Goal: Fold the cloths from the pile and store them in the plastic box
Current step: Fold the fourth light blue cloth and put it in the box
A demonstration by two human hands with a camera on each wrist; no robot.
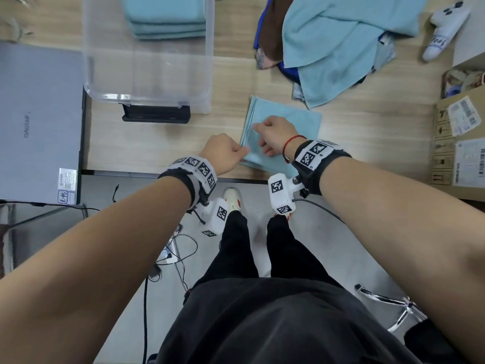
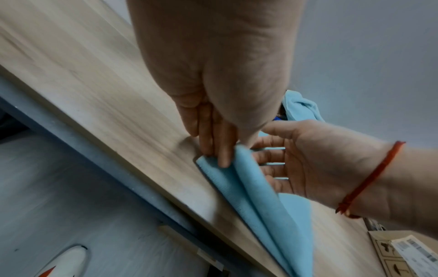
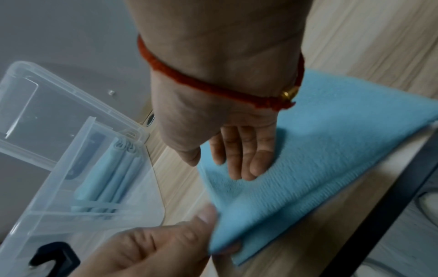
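From the head view, the folded light-blue cloth [image 1: 286, 132] sat near the front edge of the wooden table [image 1: 162, 148], between the clear plastic box [image 1: 147, 74] (a stack of folded cloths [image 1: 165, 19] already in it) and the loose pile [image 1: 341, 43] at the far right. My left hand [image 1: 225, 153] was at the cloth's near-left corner and my right hand [image 1: 275, 132] lay on top of it. The left wrist view showed it better: left fingers [image 2: 220, 150] curled down with the thumb, pinching the corner layers, which drooped in soft folds, so clearly thin, floppy stuff with no stiffness. In the right wrist view the right fingers [image 3: 246, 159] were straight and flat, pressing the fuzzy top surface [image 3: 331, 140], gripping nothing. My guess was it weighed next to nothing and the layers would slide apart if lifted by one corner, so I reckoned the way to go was supporting it under both folded edges, all layers caught together.
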